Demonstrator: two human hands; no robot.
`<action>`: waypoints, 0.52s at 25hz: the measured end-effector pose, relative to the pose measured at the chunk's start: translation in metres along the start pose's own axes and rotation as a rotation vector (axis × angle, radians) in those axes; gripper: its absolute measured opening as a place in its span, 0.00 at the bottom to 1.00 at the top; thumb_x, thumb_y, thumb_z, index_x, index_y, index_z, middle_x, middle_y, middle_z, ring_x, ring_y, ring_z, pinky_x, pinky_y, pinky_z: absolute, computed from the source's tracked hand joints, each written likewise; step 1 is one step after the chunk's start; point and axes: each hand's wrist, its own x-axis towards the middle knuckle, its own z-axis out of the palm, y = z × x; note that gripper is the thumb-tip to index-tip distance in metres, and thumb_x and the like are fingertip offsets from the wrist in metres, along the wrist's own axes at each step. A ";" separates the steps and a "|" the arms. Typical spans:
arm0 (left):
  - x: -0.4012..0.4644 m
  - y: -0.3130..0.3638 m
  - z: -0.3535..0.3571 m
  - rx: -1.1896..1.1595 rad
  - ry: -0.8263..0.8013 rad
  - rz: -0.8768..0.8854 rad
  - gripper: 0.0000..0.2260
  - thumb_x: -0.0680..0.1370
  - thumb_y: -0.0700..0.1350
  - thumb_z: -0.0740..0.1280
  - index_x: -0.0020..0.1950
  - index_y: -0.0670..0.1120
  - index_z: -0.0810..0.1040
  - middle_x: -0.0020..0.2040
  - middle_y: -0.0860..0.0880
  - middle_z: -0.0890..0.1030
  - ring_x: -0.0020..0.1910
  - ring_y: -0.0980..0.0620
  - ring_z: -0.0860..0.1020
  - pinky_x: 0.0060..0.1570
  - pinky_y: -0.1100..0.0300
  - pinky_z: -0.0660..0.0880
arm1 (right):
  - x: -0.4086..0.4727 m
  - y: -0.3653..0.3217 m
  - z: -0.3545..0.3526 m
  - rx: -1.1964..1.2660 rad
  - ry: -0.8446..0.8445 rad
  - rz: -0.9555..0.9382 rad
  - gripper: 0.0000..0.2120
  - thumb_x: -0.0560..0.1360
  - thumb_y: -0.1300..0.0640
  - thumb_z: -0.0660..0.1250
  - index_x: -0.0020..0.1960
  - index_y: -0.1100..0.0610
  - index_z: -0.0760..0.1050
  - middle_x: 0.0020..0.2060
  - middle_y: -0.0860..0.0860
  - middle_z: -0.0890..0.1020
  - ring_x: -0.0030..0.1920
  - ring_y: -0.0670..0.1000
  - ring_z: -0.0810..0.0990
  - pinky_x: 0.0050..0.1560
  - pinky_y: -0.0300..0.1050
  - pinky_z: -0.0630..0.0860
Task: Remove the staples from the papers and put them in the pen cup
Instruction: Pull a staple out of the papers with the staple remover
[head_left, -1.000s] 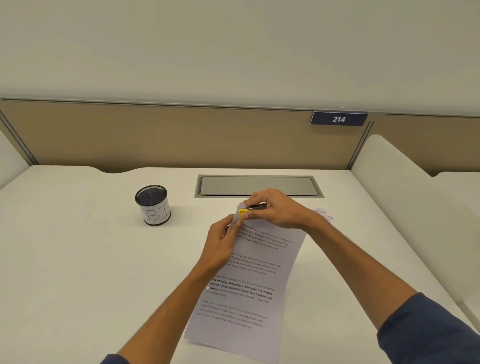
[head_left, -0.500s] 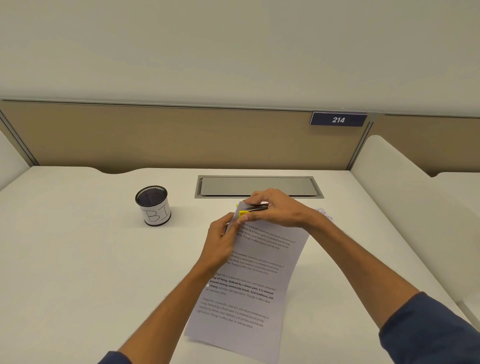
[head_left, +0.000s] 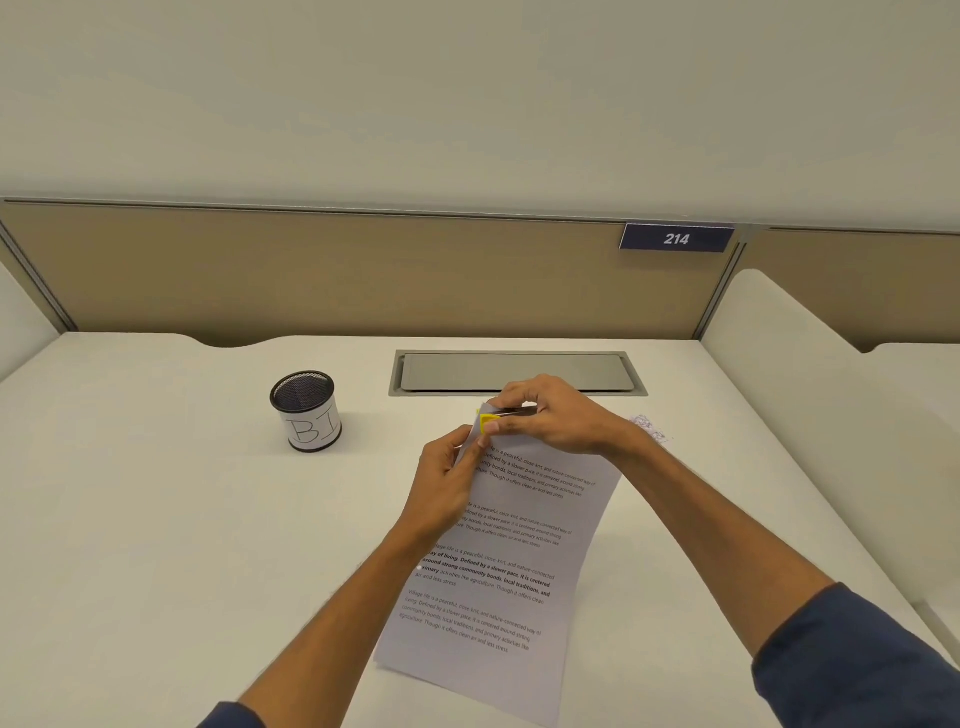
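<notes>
Left hand (head_left: 451, 475) pinches papers (head_left: 501, 561) near their top corner to steady them while right hand (head_left: 550, 415) squeezes yellow staple remover (head_left: 488, 420) there.

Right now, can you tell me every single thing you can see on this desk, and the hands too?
papers: one stack, white with black print, middle of the desk, top corner lifted
staple remover: one, yellow and dark, at the papers' top corner
pen cup: one, black mesh with a white label marked BI, left of the papers
desk: one, white
cable hatch: one, grey, at the desk's back
number plate: one, dark blue, reads 214, on the tan partition
scribbled scrap: one, white, behind the right wrist; too small to tell more
left hand: one, pinches the papers' upper left edge
right hand: one, grips the staple remover
</notes>
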 end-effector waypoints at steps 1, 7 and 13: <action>0.000 0.001 0.000 -0.001 -0.001 0.001 0.12 0.83 0.48 0.60 0.61 0.46 0.80 0.52 0.45 0.85 0.49 0.45 0.85 0.49 0.50 0.82 | 0.000 0.000 0.000 0.010 0.002 0.000 0.11 0.74 0.50 0.71 0.54 0.52 0.84 0.47 0.46 0.83 0.49 0.47 0.81 0.56 0.50 0.76; 0.001 0.000 -0.001 0.007 0.003 0.001 0.13 0.83 0.49 0.60 0.64 0.48 0.79 0.54 0.46 0.85 0.51 0.45 0.84 0.51 0.48 0.82 | -0.003 -0.001 -0.002 0.042 -0.023 0.009 0.08 0.74 0.49 0.71 0.51 0.48 0.84 0.48 0.47 0.82 0.50 0.47 0.80 0.54 0.46 0.75; 0.001 -0.001 -0.002 -0.009 -0.004 -0.025 0.12 0.83 0.47 0.60 0.61 0.45 0.80 0.52 0.44 0.85 0.50 0.44 0.84 0.50 0.47 0.82 | -0.002 0.002 -0.006 0.043 -0.059 0.102 0.13 0.75 0.48 0.69 0.57 0.51 0.82 0.51 0.43 0.81 0.53 0.44 0.79 0.57 0.41 0.73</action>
